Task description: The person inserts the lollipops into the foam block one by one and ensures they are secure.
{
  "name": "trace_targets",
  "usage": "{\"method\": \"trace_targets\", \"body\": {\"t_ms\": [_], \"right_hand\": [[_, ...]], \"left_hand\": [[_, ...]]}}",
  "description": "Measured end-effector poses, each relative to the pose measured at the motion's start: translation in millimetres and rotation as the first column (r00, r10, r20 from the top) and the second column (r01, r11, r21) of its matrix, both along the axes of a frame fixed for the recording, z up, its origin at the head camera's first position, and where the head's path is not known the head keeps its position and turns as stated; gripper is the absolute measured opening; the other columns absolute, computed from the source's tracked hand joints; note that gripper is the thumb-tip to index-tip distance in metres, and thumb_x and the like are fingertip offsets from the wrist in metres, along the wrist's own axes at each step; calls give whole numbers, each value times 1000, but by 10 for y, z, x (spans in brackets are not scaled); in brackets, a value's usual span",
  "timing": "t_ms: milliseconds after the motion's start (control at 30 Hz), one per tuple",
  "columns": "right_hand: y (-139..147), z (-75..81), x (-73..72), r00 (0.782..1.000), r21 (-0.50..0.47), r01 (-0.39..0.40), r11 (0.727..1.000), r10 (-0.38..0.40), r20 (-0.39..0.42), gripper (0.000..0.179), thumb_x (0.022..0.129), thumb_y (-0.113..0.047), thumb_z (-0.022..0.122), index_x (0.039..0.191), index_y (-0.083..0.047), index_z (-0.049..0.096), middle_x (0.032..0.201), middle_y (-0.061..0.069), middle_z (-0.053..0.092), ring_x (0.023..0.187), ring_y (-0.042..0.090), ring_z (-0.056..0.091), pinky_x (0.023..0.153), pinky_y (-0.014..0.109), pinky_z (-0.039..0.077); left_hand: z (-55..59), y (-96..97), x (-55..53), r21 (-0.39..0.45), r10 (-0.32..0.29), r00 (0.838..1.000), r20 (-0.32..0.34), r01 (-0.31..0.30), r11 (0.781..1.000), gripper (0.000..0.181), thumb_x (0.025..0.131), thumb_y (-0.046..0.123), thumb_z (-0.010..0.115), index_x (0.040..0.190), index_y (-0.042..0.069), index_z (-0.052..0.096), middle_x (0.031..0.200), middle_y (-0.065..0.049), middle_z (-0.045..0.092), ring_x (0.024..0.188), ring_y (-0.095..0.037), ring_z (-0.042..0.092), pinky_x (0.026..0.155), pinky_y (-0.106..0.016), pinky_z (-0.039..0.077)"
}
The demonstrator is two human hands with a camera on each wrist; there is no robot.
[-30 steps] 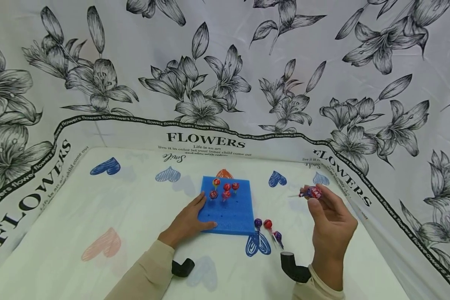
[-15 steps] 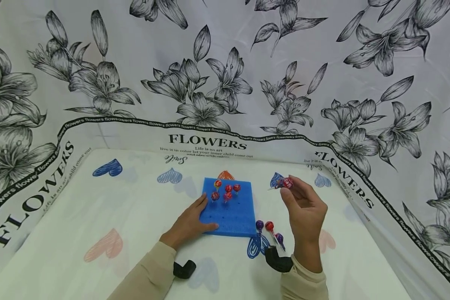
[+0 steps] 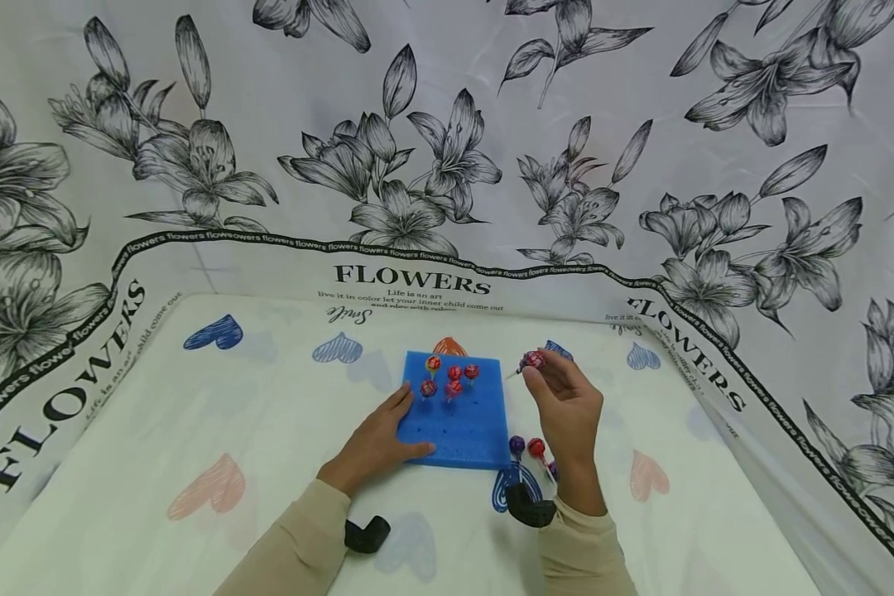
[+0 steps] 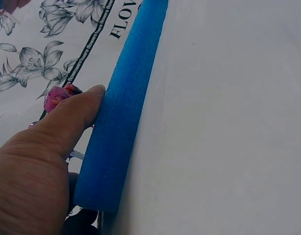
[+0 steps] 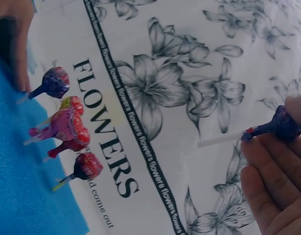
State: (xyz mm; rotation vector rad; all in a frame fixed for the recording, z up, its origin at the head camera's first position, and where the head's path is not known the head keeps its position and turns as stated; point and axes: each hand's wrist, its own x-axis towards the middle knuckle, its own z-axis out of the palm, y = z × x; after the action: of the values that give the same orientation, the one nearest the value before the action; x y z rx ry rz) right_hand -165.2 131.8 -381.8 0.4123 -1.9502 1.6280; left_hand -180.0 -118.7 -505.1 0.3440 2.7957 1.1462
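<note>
A blue foam block (image 3: 454, 430) lies flat on the table, with several wrapped lollipops (image 3: 454, 387) standing upright by their sticks in its far half. My left hand (image 3: 380, 439) rests along the block's left side, thumb over the near edge; the left wrist view shows the thumb (image 4: 67, 122) against the foam. In my right hand (image 3: 569, 406) a purple-and-red wrapped lollipop (image 3: 531, 361) is pinched by its head, just off the block's right edge. Its white stick (image 5: 219, 140) points left toward the block in the right wrist view.
Loose lollipops, one purple (image 3: 517, 445) and one red (image 3: 536, 448), lie beside the block's near right corner. Another is partly hidden by my right wrist. The tablecloth (image 3: 283, 397) has printed hearts, and a flowered curtain (image 3: 447, 232) hangs behind.
My right hand has moved left with the lollipop, from well right of the block to just beside its right edge. The left hand has stayed on the block.
</note>
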Motion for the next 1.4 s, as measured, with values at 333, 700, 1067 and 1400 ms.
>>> {"method": "trace_targets", "body": {"t_ms": [333, 700, 1067, 1400], "right_hand": [[-65, -459, -277, 982, 32, 60, 998, -65, 177, 36, 89, -24, 72, 119, -4, 67, 107, 9, 70, 97, 21, 67, 83, 28, 53], [-214, -539, -298, 957, 97, 23, 995, -50, 284, 30, 90, -11, 70, 116, 3, 66, 103, 15, 69, 94, 27, 67, 83, 32, 54], [-140, -941, -483, 957, 113, -3, 994, -30, 288, 39, 88, -30, 72, 115, -3, 68, 102, 6, 70, 93, 21, 67, 83, 34, 54], [-153, -1036, -512, 945, 187, -6, 982, -56, 322, 34, 88, -27, 73, 114, -6, 69, 101, 3, 70, 92, 18, 68, 83, 36, 54]], "left_hand": [[29, 1, 1, 0, 7, 1000, -4, -7, 1000, 99, 76, 54, 77, 150, 5, 33, 159, -4, 18, 143, -30, 19, 109, -49, 27], [11, 0, -36, -2, 7, 1000, -5, -8, 1000, 100, 75, 55, 77, 150, 5, 33, 159, -4, 18, 142, -32, 20, 108, -50, 28], [25, 3, -20, -13, 4, 1000, -6, -4, 1000, 101, 74, 55, 77, 150, 6, 33, 159, -4, 18, 142, -31, 20, 109, -49, 28], [34, -2, -9, -2, 4, 1000, -9, -4, 1000, 101, 74, 55, 78, 150, 5, 33, 159, -5, 19, 142, -31, 20, 109, -50, 28]]}}
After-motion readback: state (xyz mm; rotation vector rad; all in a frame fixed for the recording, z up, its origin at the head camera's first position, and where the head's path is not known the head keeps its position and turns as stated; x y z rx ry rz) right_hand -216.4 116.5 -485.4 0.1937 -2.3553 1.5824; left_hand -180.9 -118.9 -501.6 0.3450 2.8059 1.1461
